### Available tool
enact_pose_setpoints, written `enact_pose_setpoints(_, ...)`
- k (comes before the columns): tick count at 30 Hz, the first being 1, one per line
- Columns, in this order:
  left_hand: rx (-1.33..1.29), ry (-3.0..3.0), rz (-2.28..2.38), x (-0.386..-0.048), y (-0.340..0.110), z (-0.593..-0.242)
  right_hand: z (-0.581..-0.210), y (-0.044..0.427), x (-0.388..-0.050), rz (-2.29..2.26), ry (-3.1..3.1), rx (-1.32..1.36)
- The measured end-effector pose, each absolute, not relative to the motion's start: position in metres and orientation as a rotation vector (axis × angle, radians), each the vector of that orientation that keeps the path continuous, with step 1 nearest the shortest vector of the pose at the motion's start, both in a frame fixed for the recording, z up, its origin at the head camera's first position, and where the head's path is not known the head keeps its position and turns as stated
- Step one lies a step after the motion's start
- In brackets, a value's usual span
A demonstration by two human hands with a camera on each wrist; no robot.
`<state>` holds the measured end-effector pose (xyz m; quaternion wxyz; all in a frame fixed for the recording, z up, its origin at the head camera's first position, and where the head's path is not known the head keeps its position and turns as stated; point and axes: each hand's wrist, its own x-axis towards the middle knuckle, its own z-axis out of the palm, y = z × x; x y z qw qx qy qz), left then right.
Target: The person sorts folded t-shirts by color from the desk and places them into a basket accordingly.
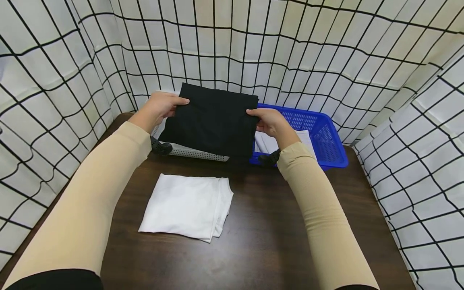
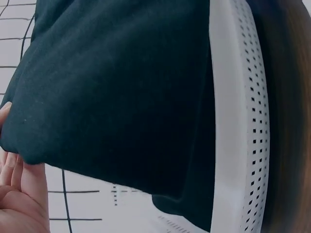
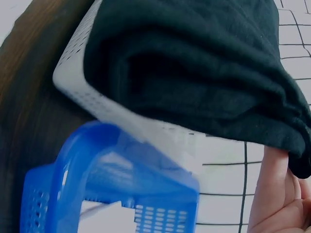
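A folded black cloth (image 1: pixel 215 121) is stretched between both hands above a white perforated basket (image 1: pixel 195 154). My left hand (image 1: pixel 163 105) pinches its upper left corner, thumb on top; in the left wrist view the fingers (image 2: pixel 19 179) lie beneath the fabric. At the upper right corner, my right hand (image 1: pixel 270 121) pinches the cloth in the same way. In the right wrist view, the cloth (image 3: pixel 194 73) hangs in folds over the basket's wall (image 3: pixel 73 80). Most of the basket's inside is hidden by the cloth.
A blue plastic basket (image 1: pixel 328 139) with white folded cloth (image 1: pixel 266 141) inside stands to the right of the white one. Nearer me, a folded white cloth (image 1: pixel 186 205) lies flat on the dark wooden table (image 1: pixel 264 225). White sheets with a black grid (image 1: pixel 224 44) surround the table's back and sides.
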<state>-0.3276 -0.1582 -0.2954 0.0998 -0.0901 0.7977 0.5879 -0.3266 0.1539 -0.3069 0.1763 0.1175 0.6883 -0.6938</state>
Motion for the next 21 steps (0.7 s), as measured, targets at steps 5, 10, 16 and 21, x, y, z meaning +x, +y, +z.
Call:
enact_pose_setpoints(5,-0.314,2.346,1.757,-0.332,-0.166,-0.294,-0.306,0.141,-0.331,-1.989,1.978,0.329)
enact_pose_setpoints(10,-0.369,2.349,1.794,-0.333,-0.172,-0.294,-0.304,0.129,-0.333,-1.959,2.021,0.34)
enact_pose_setpoints(16,-0.376,2.393,1.807,-0.332,-0.178,-0.293,-0.302,0.116,-0.335,-1.935,2.087,0.357)
enact_pose_setpoints(21,-0.407,2.388,1.856,-0.331,-0.179,-0.289,-0.3,0.11,-0.339,-1.965,2.083,0.333)
